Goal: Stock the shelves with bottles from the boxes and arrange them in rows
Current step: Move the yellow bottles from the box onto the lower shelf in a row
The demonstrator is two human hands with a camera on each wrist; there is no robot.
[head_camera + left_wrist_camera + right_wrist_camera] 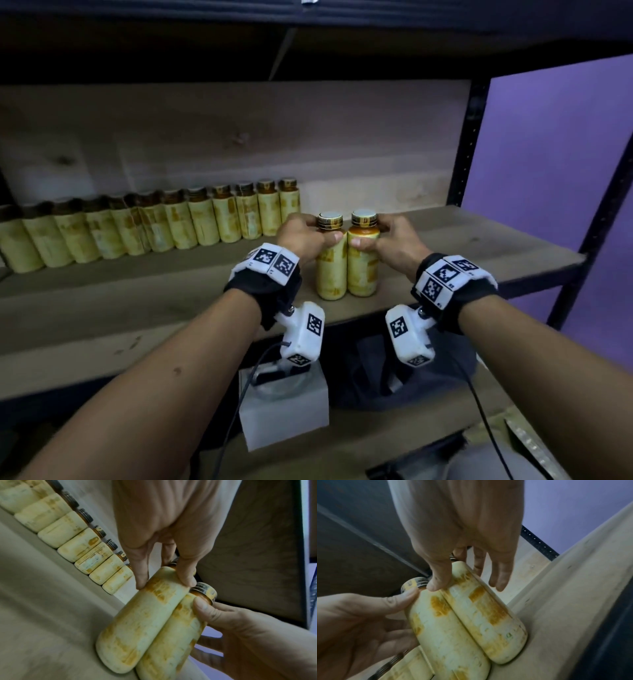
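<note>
Yellow-labelled, the two bottles stand touching at centre frame on the shelf; my left hand and right hand each pinch one near the shoulder. I judge them rigid, smooth, perhaps glass, best gripped just below the cap.

The setting is a stockroom or shop storage area. The landmark is a metal shelving unit with a wooden shelf board and a perforated dark steel upright at its right end. A long row of identical yellow-labelled bottles stands along the back of the shelf board against a plain wooden back panel. A second board spans overhead. To the right of the upright, a purple wall is visible. Lighting is dim.
</note>
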